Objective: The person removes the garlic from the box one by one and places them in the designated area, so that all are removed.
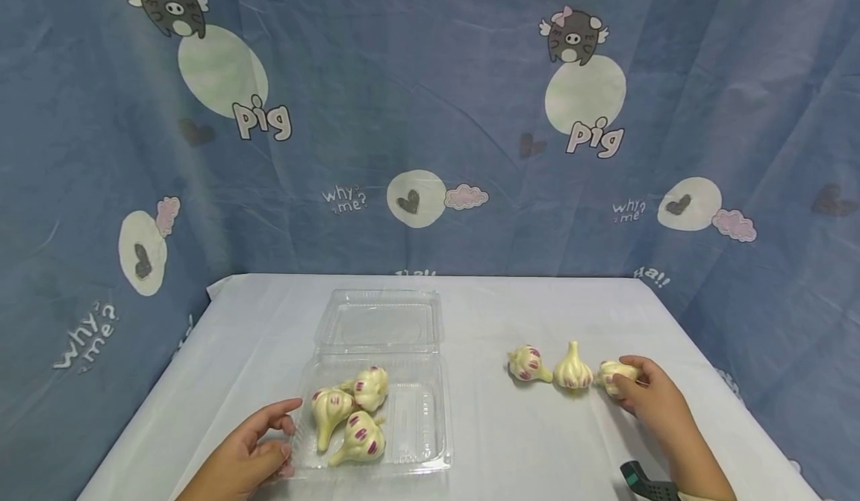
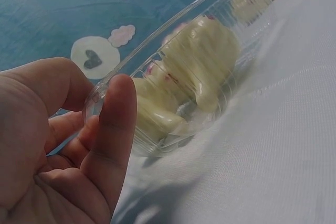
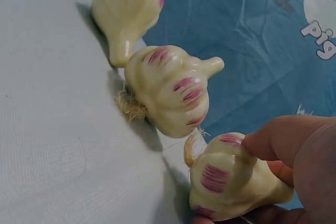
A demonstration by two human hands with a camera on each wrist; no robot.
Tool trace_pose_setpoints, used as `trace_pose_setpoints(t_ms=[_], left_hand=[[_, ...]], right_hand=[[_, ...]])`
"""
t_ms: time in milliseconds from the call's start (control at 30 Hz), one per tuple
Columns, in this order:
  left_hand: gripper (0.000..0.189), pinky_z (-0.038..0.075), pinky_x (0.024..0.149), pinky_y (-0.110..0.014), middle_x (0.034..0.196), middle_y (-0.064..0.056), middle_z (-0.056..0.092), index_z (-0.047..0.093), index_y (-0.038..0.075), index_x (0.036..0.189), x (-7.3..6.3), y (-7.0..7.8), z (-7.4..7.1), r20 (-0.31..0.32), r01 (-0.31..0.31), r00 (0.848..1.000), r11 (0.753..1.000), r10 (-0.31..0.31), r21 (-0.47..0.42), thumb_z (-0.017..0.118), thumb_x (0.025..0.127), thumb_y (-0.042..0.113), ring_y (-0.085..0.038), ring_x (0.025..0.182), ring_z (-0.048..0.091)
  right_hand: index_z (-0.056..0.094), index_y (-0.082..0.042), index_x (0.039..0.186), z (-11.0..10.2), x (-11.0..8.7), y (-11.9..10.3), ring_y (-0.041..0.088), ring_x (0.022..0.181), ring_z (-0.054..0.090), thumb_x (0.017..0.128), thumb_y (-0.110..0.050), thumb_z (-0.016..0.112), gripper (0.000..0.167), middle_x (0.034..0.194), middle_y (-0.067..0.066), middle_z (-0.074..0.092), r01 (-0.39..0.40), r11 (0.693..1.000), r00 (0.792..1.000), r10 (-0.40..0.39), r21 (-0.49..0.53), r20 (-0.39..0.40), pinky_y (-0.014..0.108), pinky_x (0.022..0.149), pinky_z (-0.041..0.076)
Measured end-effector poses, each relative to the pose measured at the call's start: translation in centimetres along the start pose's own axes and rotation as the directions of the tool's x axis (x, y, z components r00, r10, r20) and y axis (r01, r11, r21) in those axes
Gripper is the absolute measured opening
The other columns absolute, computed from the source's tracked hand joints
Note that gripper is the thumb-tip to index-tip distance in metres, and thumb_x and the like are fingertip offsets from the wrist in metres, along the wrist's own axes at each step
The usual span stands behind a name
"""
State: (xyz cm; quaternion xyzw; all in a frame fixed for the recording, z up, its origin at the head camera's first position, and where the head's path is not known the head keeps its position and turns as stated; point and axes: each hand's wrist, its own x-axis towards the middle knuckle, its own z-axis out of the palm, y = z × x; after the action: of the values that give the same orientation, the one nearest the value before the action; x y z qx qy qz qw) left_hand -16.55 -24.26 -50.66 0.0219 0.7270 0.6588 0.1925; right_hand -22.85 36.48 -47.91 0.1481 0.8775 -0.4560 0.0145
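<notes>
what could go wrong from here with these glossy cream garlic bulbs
The right hand pinches the glossy, rounded cream-and-purple garlic bulb at the row's right end; it might slip. Lifting it could topple the upright cream garlic bulb close beside it. The left hand is at the edge of the clear rectangular plastic box; a bump could roll the three loose cream bulbs inside.

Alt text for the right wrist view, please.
A right hand grips a cream garlic bulb with purple streaks, at lower right. A second bulb and a third bulb line up toward upper left on white cloth, blue printed fabric behind.
</notes>
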Motion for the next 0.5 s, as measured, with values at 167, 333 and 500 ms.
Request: trace_pose_setpoints(t_ms=[167, 333, 500], left_hand=[[0.073, 0.061, 0.084, -0.036, 0.125, -0.017, 0.038, 0.019, -0.004, 0.163, 0.02, -0.02, -0.04, 0.002, -0.005, 1.000, 1.000, 0.005, 0.002, 0.059, 0.104, 0.010, -0.013, 0.073, 0.056], [0.072, 0.061, 0.084, -0.036, 0.125, -0.017, 0.039, 0.019, -0.004, 0.163, 0.04, -0.14, -0.13, 0.006, -0.019, 1.000, 1.000, 0.019, 0.010, 0.059, 0.105, 0.012, -0.012, 0.071, 0.054], [0.072, 0.062, 0.082, -0.036, 0.125, -0.018, 0.040, 0.019, -0.005, 0.163, -0.06, -0.13, -0.04, -0.007, -0.022, 1.000, 0.999, 0.023, 0.033, 0.059, 0.105, 0.013, -0.012, 0.070, 0.055]], right_hand=[[0.031, -0.001, 0.161, 0.24, 0.15, 0.27, 0.043, 0.129, 0.057, 0.104, -0.024, 0.064, 0.070, 0.148, 0.034, 0.042, 0.018, 0.998, 1.000, -0.019, 0.053, 0.019, 0.026, 0.079, 0.060], [0.006, -0.002, 0.167, 0.35, 0.35, 0.36, 0.056, 0.141, 0.041, 0.101, -0.020, 0.070, 0.093, 0.152, 0.042, 0.031, 0.037, 0.996, 0.998, -0.040, 0.079, 0.044, 0.027, 0.080, 0.061], [0.008, 0.002, 0.165, 0.42, 0.43, 0.36, 0.060, 0.142, 0.038, 0.099, -0.030, 0.073, 0.099, 0.154, 0.044, 0.030, 0.023, 1.000, 0.998, -0.023, -0.010, 0.055, 0.043, 0.094, 0.059]])
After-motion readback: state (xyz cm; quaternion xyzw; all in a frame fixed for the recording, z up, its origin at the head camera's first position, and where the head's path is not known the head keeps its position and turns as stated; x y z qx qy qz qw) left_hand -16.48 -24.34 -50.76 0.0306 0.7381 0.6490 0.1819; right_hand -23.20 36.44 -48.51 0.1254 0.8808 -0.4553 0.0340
